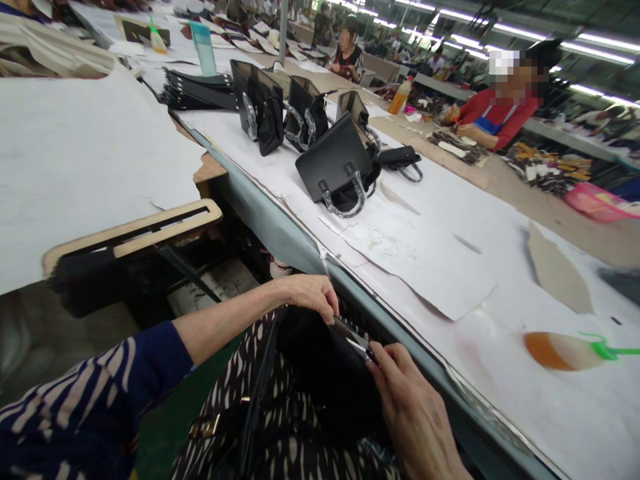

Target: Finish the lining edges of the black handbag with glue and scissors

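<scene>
A black handbag lies open on my lap, its dark lining showing and gold-coloured fittings on its left side. My left hand is closed in a pinch on the far upper edge of the bag. Closed fingers of my right hand hold a pair of small scissors, whose silver blades point left along the bag's edge toward my left hand. Most of the scissors' handle is hidden in my grip. Whether the blades touch the bag I cannot tell.
Several black handbags with wrapped handles stand on the white-covered table ahead. A glue bottle lies at the right. Dark strips are stacked farther back. Across the table sits a person in a red top. A slotted wooden frame juts out left.
</scene>
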### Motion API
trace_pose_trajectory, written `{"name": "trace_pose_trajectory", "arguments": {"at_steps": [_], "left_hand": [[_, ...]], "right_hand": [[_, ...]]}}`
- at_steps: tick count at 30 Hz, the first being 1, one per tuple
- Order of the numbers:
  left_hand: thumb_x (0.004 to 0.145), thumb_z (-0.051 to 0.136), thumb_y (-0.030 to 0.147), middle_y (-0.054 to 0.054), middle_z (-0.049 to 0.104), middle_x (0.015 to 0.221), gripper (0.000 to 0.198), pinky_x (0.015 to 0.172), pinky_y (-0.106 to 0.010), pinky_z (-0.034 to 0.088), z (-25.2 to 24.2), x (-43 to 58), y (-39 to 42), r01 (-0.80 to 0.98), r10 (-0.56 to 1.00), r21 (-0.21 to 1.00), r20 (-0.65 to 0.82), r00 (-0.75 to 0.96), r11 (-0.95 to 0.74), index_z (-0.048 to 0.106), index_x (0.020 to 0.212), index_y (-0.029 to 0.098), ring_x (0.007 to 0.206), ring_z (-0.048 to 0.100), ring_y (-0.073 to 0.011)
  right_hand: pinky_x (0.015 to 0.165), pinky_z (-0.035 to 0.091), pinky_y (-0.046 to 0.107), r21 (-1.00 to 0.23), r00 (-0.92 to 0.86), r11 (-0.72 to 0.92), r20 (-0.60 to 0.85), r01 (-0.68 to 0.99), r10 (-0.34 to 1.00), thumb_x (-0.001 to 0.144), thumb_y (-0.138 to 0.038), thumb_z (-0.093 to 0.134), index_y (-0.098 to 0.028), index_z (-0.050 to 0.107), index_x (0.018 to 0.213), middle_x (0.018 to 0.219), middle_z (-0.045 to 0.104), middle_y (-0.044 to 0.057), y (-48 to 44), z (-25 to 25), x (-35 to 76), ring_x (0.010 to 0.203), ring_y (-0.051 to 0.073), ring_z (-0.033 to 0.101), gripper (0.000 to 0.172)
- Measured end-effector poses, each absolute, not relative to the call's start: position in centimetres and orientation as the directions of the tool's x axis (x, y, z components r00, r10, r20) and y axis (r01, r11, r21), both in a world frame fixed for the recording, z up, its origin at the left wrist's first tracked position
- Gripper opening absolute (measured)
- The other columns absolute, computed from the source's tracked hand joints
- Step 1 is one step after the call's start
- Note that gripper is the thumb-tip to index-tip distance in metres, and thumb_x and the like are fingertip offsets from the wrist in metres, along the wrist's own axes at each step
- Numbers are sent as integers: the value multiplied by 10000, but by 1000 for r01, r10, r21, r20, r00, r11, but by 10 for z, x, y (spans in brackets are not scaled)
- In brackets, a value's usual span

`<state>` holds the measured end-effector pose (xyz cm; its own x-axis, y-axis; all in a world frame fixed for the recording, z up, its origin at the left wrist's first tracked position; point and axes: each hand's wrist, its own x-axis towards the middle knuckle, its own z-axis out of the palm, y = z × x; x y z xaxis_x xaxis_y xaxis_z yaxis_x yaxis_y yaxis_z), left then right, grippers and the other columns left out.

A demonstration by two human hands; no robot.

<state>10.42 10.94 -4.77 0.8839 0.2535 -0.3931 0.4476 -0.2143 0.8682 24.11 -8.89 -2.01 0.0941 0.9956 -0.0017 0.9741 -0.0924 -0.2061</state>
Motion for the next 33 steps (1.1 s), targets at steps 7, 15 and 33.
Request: {"name": "trace_pose_trajectory", "arguments": {"at_steps": [7,15,33], "left_hand": [[565,670,222,48,633,591,160,566,-189,377,-53,101,111,467,206,883,-448,870,-52,712,713,180,614,542,-116],[539,688,221,63,627,582,164,585,-186,369,-59,98,108,466,209,883,-466,860,51,713,699,192,592,524,-104],[537,683,200,72,583,526,137,539,-186,330,-62,97,105,432,211,898,-439,873,81,713,669,190,532,458,-81]], "right_hand": [[570,463,187,-272,8,-1,25,962,1000,896,-251,317,-201,514,1092,873,564,44,-90,-23,252,669,103,573,282],[548,466,197,-96,-112,131,175,987,978,888,-218,335,-158,542,1080,810,585,62,-90,-27,254,697,131,593,289],[625,459,269,-154,-182,169,-71,973,981,887,-195,345,-195,478,1116,912,537,62,-75,-12,260,770,160,560,264]]}}
